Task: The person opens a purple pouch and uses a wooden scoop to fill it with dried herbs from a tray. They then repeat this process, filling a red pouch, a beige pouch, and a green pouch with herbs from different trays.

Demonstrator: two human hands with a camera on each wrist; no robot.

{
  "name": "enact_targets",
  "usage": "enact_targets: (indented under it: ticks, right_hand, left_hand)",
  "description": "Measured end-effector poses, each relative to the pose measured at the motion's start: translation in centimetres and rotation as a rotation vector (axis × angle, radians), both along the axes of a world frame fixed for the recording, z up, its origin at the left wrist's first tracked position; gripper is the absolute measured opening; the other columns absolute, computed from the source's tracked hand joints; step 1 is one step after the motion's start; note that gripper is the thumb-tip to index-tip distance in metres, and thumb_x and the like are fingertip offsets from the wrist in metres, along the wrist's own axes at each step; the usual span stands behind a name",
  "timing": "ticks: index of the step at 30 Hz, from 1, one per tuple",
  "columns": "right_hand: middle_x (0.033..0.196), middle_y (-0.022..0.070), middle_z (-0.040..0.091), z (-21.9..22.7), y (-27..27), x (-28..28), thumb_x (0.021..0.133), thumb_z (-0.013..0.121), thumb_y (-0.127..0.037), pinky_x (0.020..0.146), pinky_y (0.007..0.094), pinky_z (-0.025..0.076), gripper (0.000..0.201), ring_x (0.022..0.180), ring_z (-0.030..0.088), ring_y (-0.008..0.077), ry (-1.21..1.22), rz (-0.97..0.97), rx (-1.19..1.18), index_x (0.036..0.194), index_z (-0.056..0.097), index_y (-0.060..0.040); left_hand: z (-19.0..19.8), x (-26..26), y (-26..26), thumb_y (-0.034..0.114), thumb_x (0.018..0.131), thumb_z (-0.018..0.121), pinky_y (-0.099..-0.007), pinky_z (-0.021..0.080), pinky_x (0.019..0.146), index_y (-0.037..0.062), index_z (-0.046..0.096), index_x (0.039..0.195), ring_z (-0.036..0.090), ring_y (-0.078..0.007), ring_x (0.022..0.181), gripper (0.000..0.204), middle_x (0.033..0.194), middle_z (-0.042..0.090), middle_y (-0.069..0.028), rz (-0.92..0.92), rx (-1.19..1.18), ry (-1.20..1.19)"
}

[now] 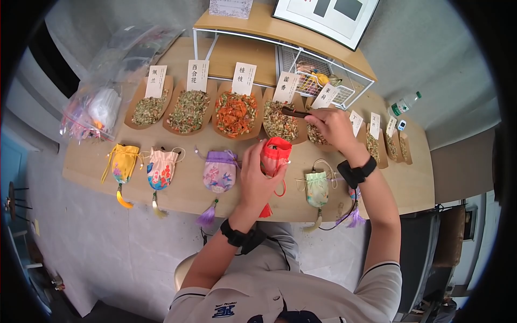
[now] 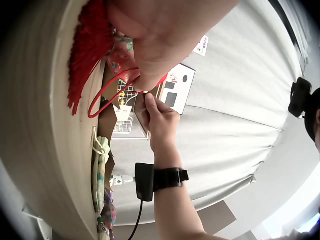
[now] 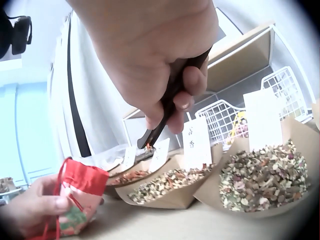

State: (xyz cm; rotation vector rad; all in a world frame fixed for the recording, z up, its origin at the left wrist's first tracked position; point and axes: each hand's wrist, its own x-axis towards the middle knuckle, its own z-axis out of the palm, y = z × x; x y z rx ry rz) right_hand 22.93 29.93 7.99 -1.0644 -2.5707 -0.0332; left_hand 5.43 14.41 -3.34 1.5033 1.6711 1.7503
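Observation:
My left hand (image 1: 253, 180) grips a red drawstring pouch (image 1: 276, 155) from its side, and the pouch's mouth faces up, open. In the right wrist view the red pouch (image 3: 84, 190) shows its red cord over the fingers. My right hand (image 1: 335, 129) pinches a dark scoop (image 1: 295, 112) by its handle above a paper tray of dried herbs (image 1: 280, 123). A few orange bits lie at the tip of the dark scoop (image 3: 149, 145) in the right wrist view. The red tassel (image 2: 90, 55) hangs below the left hand.
Several herb trays with upright cards stand in a row, one with orange pieces (image 1: 236, 116). Yellow (image 1: 124, 164), pink (image 1: 162, 168), purple (image 1: 219, 171) and green (image 1: 316, 188) pouches lie along the front. A shelf (image 1: 237, 22), plastic bags (image 1: 105, 102) and a bottle (image 1: 404, 104) stand behind.

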Motion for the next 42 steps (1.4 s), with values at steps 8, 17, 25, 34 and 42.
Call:
enact_targets:
  ticks: [8, 17, 25, 34, 42]
  right_hand:
    - [0.085, 0.0163, 0.074, 1.2, -4.1, -0.8, 0.089, 0.077, -0.021, 0.065, 0.0389, 0.056, 0.022, 0.072, 0.07, 0.0351, 0.166, 0.167, -0.107, 0.095, 0.077, -0.0001]
    - [0.085, 0.0183, 0.072, 0.0, -5.2, -0.3, 0.088, 0.078, -0.017, 0.064, 0.0389, 0.055, 0.023, 0.072, 0.069, 0.0349, 0.182, 0.257, -0.148, 0.098, 0.075, 0.0036]
    - [0.087, 0.0142, 0.074, 0.5, -5.3, 0.1, 0.088, 0.079, -0.024, 0.066, 0.0398, 0.057, 0.024, 0.075, 0.071, 0.0345, 0.179, 0.191, -0.119, 0.097, 0.077, -0.0019]
    - [0.086, 0.0131, 0.072, 1.8, -5.8, 1.1, 0.088, 0.077, -0.029, 0.064, 0.0401, 0.055, 0.027, 0.074, 0.069, 0.0341, 0.037, 0.175, -0.127, 0.099, 0.077, -0.0042]
    - [0.087, 0.0135, 0.072, 1.1, -5.5, 0.0, 0.087, 0.078, -0.029, 0.064, 0.0403, 0.055, 0.027, 0.075, 0.069, 0.0349, 0.039, 0.184, -0.104, 0.101, 0.078, -0.0051]
  left_hand:
    - [0.7, 0.2, -0.2, 0.013, 0.069, 0.09, -0.0396, 0.053, 0.092, 0.0025, 0.058, 0.133, 0.063, -0.0308, 0.109, 0.073, 0.121, 0.062, -0.0146, 0.008, -0.03, -0.113]
    - [0.1, -0.1, -0.3, 0.014, 0.074, 0.089, -0.0353, 0.058, 0.079, 0.0048, 0.052, 0.14, 0.062, -0.0283, 0.112, 0.077, 0.128, 0.055, -0.014, -0.017, -0.016, -0.063]
    - [0.4, 0.1, -0.4, 0.013, 0.075, 0.088, -0.0372, 0.058, 0.082, 0.0042, 0.052, 0.14, 0.062, -0.0299, 0.112, 0.075, 0.128, 0.056, -0.015, -0.015, 0.006, -0.051]
    - [1.0, 0.6, -0.2, 0.014, 0.072, 0.089, -0.0427, 0.053, 0.095, 0.0029, 0.05, 0.143, 0.061, -0.0342, 0.117, 0.082, 0.13, 0.058, -0.0175, -0.044, 0.009, 0.017]
    - [-0.6, 0.7, 0.0, 0.013, 0.071, 0.088, -0.0441, 0.053, 0.097, 0.0039, 0.038, 0.153, 0.057, -0.0384, 0.124, 0.096, 0.138, 0.053, -0.0207, 0.002, -0.039, 0.21]
